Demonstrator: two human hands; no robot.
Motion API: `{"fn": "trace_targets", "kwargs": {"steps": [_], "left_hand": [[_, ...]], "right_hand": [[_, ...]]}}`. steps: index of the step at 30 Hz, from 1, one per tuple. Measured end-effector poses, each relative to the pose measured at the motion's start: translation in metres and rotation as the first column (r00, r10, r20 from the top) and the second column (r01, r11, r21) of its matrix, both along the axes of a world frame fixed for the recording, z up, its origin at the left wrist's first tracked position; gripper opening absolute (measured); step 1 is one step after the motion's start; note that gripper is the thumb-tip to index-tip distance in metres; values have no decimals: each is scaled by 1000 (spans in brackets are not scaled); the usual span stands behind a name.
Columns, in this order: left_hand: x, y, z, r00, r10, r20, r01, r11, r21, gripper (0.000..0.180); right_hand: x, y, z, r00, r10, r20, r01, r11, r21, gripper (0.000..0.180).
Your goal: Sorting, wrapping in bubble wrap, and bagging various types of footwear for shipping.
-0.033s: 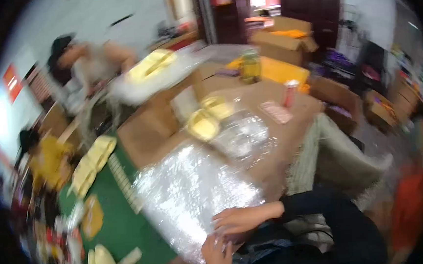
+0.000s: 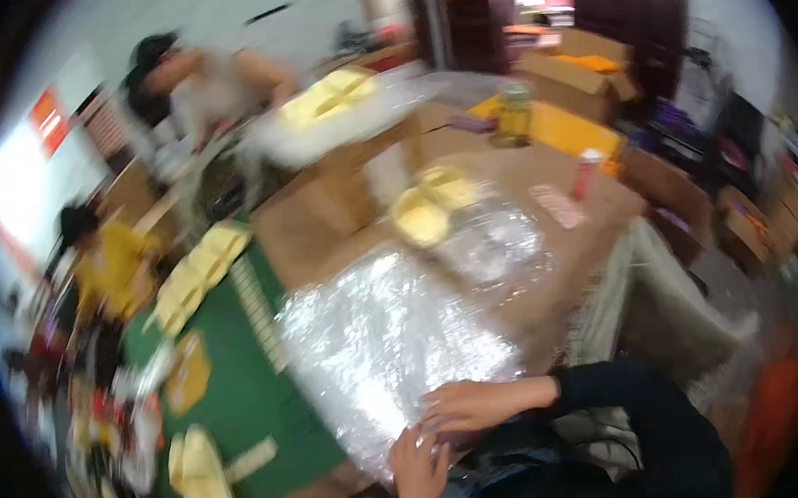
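A stack of clear plastic bags (image 2: 378, 343) lies on the cardboard-covered table (image 2: 592, 235) in front of me, shiny with reflections. At its near edge my right hand (image 2: 470, 404) rests flat with the fingers stretched to the left. My left hand (image 2: 419, 465) touches the near corner just below, its fingers apart and slightly bent, close to the right fingertips. Blur hides whether a bag's edge lies between them. Beyond the stack is a pair of pale yellow slippers (image 2: 420, 218), beside a smaller heap of clear plastic (image 2: 491, 242).
More yellow slippers (image 2: 202, 277) lie on the green surface (image 2: 242, 389) at left, another pair (image 2: 197, 476) nearer. Slippers on plastic (image 2: 329, 101) top a carton. A jar (image 2: 512, 116) and red can (image 2: 586, 176) stand at the back; a woven sack (image 2: 643, 297) is right. Two people work at left.
The whole scene has shifted right and slightly up in the picture as my view turned. Both hands stay at the same near corner of the plastic bags.
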State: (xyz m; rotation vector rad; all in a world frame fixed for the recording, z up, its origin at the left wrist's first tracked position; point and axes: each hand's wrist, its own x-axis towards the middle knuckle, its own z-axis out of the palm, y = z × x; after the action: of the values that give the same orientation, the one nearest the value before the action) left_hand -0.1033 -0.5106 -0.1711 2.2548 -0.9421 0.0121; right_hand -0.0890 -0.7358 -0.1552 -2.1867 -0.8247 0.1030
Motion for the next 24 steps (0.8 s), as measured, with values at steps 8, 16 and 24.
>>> {"fn": "trace_targets", "kwargs": {"steps": [8, 16, 24], "left_hand": [[20, 96, 36, 856, 513, 67, -512, 859, -34, 32], [83, 269, -4, 437, 889, 135, -893, 448, -54, 46], [142, 410, -31, 248, 940, 233, -964, 215, 159, 35]], "right_hand": [[-2, 20, 29, 993, 118, -12, -116, 951, -287, 50], [13, 25, 12, 963, 81, -259, -159, 943, -293, 52], [8, 28, -2, 965, 121, -232, -209, 889, -408, 49]]}}
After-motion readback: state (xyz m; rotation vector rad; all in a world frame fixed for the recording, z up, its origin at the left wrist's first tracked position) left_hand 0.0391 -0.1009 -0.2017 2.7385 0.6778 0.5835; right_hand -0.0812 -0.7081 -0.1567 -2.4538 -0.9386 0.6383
